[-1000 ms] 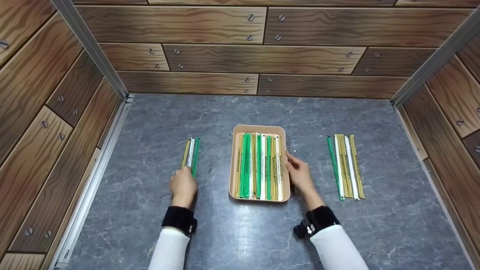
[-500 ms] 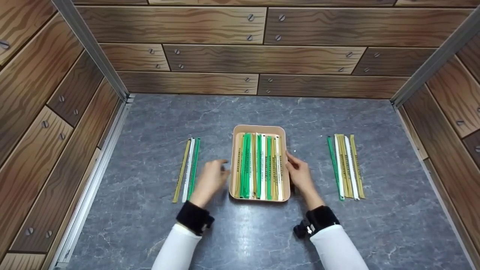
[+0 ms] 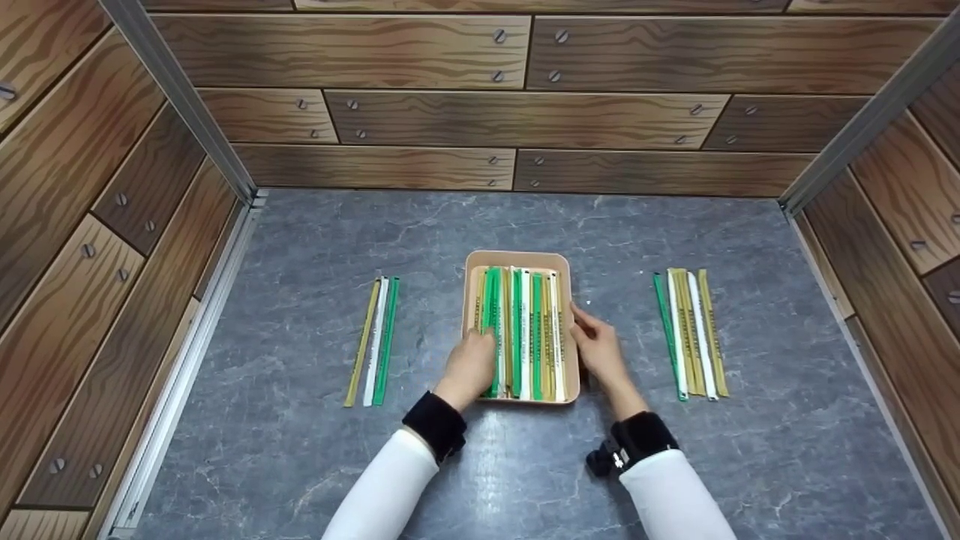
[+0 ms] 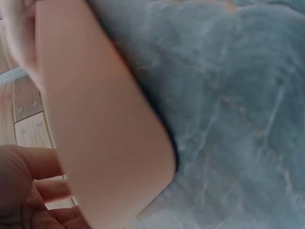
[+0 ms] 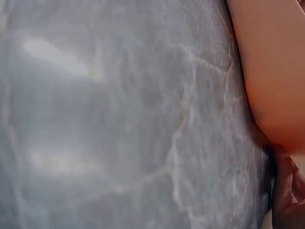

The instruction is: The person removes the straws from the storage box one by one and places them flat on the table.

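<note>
A light-brown tray holds a row of long, thin wrapped sticks in green, white and gold, with print on their wrappers. My left hand reaches over the tray's left rim, fingertips down at the green and gold sticks; whether they pinch one I cannot tell. In the left wrist view the tray's wall partly hides the fingers. My right hand grips the tray's right side. In the right wrist view the fingers of that hand sit against the outer wall.
Left of the tray lie three sticks: gold, white and green. To the right is another spread-out group of sticks. Wood-patterned walls enclose the grey marbled surface.
My left hand has let go of the green stick at the left group and moved right, over the tray's left side. My right hand has stayed at the tray.
</note>
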A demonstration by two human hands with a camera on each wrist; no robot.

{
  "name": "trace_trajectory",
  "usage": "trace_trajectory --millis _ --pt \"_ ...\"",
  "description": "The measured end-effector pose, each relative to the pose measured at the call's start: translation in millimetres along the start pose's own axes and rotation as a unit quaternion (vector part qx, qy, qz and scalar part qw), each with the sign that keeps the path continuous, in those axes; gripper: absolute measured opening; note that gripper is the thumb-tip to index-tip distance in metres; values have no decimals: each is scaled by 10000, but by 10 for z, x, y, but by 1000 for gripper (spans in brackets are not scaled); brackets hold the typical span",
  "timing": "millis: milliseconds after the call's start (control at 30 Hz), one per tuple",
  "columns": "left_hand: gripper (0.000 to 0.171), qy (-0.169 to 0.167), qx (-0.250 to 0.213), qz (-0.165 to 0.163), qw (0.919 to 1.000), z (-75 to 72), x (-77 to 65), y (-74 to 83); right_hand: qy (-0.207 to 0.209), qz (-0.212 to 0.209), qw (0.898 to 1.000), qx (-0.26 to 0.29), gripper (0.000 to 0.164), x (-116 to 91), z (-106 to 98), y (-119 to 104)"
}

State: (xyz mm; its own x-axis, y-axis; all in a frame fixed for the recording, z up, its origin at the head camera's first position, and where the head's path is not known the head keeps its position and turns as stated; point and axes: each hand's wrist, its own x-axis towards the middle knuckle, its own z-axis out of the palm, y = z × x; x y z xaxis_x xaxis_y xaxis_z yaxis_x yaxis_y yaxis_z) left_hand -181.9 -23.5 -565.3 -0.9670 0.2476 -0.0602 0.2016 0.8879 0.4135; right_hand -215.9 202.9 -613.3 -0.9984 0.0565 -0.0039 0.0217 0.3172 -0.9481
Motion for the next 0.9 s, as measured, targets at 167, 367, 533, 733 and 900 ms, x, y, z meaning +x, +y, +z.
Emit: trace_trajectory --millis 167,367,533,733,900 --pt "14 132 412 1 9991 99 12 10 12 10 10000 -17 42 -4 -1 -10" --pt "14 92 574 -8 9983 147 29 15 19 24 10000 32 43 -1 -1 8" --pt "14 254 498 -1 9984 161 41 -10 48 -10 10000 -21 42 -5 0 7" --pt "15 205 428 -46 9989 172 44 -38 5 -75 9999 -119 42 -19 -4 3" --pt "15 160 282 -124 9994 167 49 -50 39 -81 9998 -191 42 -21 0 -5"
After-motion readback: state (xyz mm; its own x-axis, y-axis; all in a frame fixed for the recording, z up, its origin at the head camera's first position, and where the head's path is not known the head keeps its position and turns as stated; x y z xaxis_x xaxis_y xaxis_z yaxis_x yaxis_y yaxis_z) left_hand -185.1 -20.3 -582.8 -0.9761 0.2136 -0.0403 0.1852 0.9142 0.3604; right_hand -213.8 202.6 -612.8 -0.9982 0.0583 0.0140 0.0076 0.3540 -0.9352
